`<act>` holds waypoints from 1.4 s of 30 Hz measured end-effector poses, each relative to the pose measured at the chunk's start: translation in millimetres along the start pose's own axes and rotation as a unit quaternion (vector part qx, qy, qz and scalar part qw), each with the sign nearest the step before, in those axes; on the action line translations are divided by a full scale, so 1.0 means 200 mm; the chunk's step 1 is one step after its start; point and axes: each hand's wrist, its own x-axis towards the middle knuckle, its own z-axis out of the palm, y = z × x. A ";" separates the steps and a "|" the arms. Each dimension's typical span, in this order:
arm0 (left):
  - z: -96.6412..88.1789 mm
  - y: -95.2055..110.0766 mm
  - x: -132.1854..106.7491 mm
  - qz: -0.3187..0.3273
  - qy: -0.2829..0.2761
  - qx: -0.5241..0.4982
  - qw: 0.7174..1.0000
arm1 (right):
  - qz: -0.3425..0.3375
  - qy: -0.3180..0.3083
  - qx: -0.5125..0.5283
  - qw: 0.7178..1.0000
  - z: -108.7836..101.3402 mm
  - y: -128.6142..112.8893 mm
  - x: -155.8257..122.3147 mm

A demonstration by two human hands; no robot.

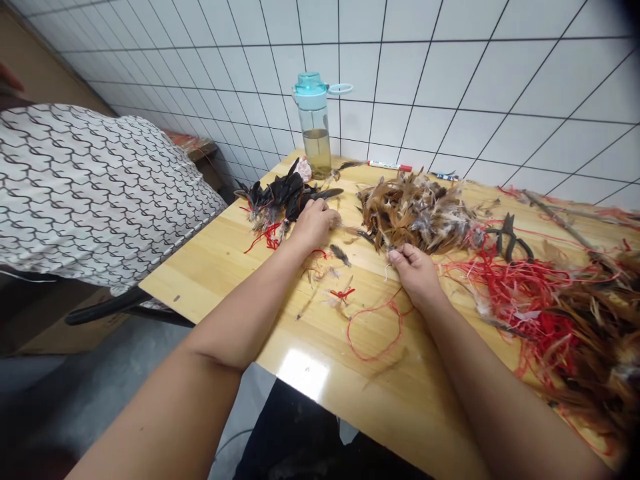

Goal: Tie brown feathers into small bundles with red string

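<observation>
My left hand point(314, 222) rests on the wooden table point(350, 373) at the edge of a small pile of dark feathers point(280, 195); its fingers are curled, and what they hold is hidden. My right hand point(413, 267) is closed in a pinch on thin feather quills at the near edge of a heap of brown feathers point(415, 210). A loop of red thread point(373, 330) lies on the table just in front of my right hand. Loose feather bits point(340, 254) lie between my hands.
A water bottle with a teal lid point(314, 123) stands at the far table edge by the tiled wall. Black scissors point(510, 237) lie right of the brown heap. A tangle of red thread and feathers point(565, 320) covers the right side. A person's patterned garment point(90, 187) is at left.
</observation>
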 end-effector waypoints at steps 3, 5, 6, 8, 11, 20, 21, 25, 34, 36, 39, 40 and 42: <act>0.00 0.01 0.00 -0.005 -0.010 0.011 1.000 | 0.007 0.006 -0.001 1.000 0.00 0.00 0.00; -0.03 0.04 0.01 -0.009 0.001 0.012 1.000 | 0.008 0.009 0.002 1.000 0.00 -0.01 0.00; -0.05 0.05 0.01 -0.012 0.012 0.008 1.000 | 0.007 0.011 0.004 1.000 0.00 -0.01 -0.01; -0.08 0.09 0.00 -0.022 0.038 -0.014 0.999 | 0.007 0.017 0.009 1.000 0.00 -0.02 -0.01; -0.13 0.16 0.00 -0.055 0.057 -0.091 0.993 | 0.013 0.028 0.021 0.999 0.00 -0.03 -0.01; -0.12 0.44 -0.07 -0.187 -0.118 -0.522 0.824 | 0.028 0.054 0.016 0.998 0.00 -0.02 0.00; -0.11 0.47 -0.08 -0.188 -0.130 -0.535 0.814 | 0.029 0.058 0.010 0.998 0.01 -0.02 0.00; -0.06 0.55 -0.12 -0.165 -0.151 -0.556 0.800 | 0.014 0.066 -0.013 0.998 0.02 -0.02 0.00; 0.00 0.54 -0.13 -0.128 -0.126 -0.472 0.863 | -0.005 0.034 -0.031 0.999 0.03 -0.01 0.00; 0.00 0.54 -0.12 -0.111 -0.124 -0.457 0.874 | -0.013 0.025 -0.030 0.999 0.03 -0.01 0.00; 0.00 0.52 -0.12 -0.102 -0.120 -0.436 0.886 | -0.022 0.014 -0.025 0.999 0.03 -0.01 0.00; 0.01 0.52 -0.12 -0.104 -0.119 -0.439 0.885 | -0.025 0.009 -0.028 0.999 0.03 -0.01 0.00; 0.01 0.52 -0.12 -0.110 -0.122 -0.460 0.873 | -0.032 -0.001 -0.043 0.999 0.02 -0.02 0.00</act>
